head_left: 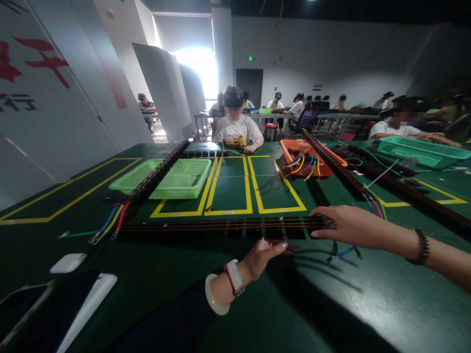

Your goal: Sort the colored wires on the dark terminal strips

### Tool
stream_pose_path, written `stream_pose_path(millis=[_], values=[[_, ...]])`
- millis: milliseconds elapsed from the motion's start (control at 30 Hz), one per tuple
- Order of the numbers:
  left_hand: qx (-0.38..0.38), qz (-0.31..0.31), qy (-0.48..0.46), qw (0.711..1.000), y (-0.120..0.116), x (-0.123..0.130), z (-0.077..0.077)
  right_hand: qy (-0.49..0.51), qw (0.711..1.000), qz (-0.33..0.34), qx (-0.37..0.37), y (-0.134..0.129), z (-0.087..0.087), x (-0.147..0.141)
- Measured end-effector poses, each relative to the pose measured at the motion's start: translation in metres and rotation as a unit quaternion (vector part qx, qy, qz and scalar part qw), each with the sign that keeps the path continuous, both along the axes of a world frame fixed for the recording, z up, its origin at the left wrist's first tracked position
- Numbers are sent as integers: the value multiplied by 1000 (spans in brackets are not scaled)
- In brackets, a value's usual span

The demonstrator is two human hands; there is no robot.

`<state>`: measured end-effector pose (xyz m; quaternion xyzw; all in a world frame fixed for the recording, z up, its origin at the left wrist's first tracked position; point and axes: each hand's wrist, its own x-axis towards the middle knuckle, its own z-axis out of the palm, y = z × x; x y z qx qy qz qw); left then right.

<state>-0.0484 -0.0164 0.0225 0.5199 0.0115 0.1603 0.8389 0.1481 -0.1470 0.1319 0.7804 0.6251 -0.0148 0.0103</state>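
A long black strip [221,226] with reddish-brown lines along its length lies crosswise on the green table in front of me. My right hand [346,223] is closed over its right end, with the fingers curled around that end. Below its near edge is my left hand [259,257], thumb stretched out to the right and fingertips by the strip. It is closed around a dark red item [289,246], whose kind I cannot make out. Dark and blue wires with metal ends [346,254] hang below my right hand.
A light green basket [184,184] sits under another strip [162,166] with coloured lugged wires [110,223]. Right, an orange basket [305,164] holds wires beside more strips [342,171]. A person [239,127] opposite has a yellow power tool [242,142]. Phone [25,314] front left.
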Motion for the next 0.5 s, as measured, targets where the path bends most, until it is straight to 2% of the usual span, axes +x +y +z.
stream_pose_path(millis=[100,167,233,367,500], values=[[-27,-8,29,999,-3,2,-5,-69,996,48,44,-2,-1,-5],[-41,1,36,998,-3,3,-11,-113,986,78,94,2,-1,-18],[-21,5,44,999,0,4,-17,-128,979,103,121,11,-4,-37],[62,2,66,996,6,2,-22,-124,978,137,94,32,-16,-69],[145,-17,93,985,9,1,-24,-83,989,115,37,42,-27,-77]])
